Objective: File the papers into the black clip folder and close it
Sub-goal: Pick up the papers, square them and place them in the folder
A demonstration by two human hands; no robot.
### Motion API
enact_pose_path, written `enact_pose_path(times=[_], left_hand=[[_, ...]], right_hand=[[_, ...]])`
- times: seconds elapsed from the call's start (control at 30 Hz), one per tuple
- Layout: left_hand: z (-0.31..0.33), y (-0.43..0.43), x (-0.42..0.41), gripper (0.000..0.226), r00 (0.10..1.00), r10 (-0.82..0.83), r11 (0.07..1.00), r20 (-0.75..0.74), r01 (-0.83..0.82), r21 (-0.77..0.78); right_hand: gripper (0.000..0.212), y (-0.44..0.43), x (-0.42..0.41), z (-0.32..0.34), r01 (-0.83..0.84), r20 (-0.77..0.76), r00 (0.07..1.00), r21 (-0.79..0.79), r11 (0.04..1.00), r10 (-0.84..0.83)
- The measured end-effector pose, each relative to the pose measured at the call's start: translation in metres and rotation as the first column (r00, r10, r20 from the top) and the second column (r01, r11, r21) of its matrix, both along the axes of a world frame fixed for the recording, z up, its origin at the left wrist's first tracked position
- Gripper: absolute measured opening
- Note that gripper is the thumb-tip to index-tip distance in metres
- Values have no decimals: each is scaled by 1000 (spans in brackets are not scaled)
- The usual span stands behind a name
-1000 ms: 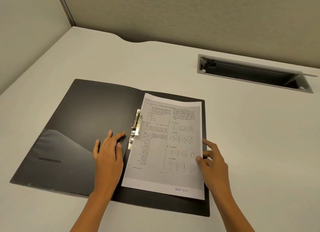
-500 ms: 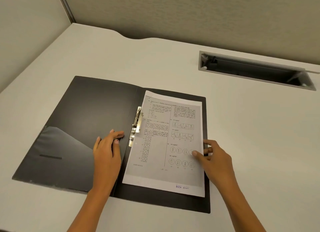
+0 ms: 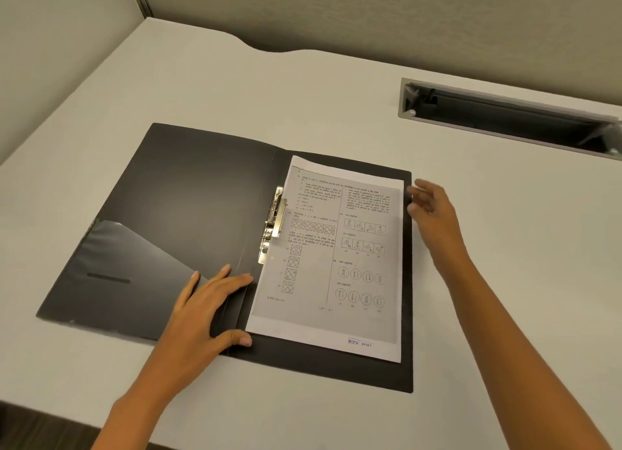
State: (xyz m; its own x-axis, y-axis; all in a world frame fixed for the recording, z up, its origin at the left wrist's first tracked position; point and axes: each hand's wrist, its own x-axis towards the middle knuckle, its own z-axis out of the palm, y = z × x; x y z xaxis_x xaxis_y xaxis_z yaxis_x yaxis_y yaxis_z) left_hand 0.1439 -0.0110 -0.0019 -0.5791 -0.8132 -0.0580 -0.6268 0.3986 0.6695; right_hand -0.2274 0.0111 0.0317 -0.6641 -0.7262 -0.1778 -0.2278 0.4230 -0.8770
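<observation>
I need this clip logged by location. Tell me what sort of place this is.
Probably an office cubicle: a pale desk enclosed by fabric partition panels, with a recessed cable tray set into the desktop. An open black clip folder with printed papers suits desk work.

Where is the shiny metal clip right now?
In the head view, the metal clip sits along the spine of the open black folder, at the left edge of the printed paper and just above the left hand.

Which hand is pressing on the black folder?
The left hand, lying flat on the folder beside the papers. The right hand hovers open past its far edge.
</observation>
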Motion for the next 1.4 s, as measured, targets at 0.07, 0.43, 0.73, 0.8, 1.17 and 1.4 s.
enact_pose_path(times=[0.07,0.43,0.73,0.8,1.17,1.4], left_hand=[[-1,0,1,72,1000,-10,1000,23,9,13],[-8,-1,0,71,998,12,1000,60,-11,-15],[-15,-1,3,72,998,27,999,51,-26,-32],[-17,-1,4,71,998,30,999,56,-29,-19],[-5,-1,4,76,999,11,997,42,-14,80],[11,0,-5,57,974,143,987,-178,-126,103]], right_hand=[[45,-12,-7,-2,-4,36,999,-21,1000,5],[44,-24,-15,-10,-76,-82,994,42,996,79],[41,-23,-15,-14,-74,-91,993,28,997,76],[40,-23,-16,-15,-75,-86,993,27,997,78],[49,-21,-11,-16,-51,4,999,-92,994,52],[46,-11,35,-21,-139,-288,952,-95,986,107]])
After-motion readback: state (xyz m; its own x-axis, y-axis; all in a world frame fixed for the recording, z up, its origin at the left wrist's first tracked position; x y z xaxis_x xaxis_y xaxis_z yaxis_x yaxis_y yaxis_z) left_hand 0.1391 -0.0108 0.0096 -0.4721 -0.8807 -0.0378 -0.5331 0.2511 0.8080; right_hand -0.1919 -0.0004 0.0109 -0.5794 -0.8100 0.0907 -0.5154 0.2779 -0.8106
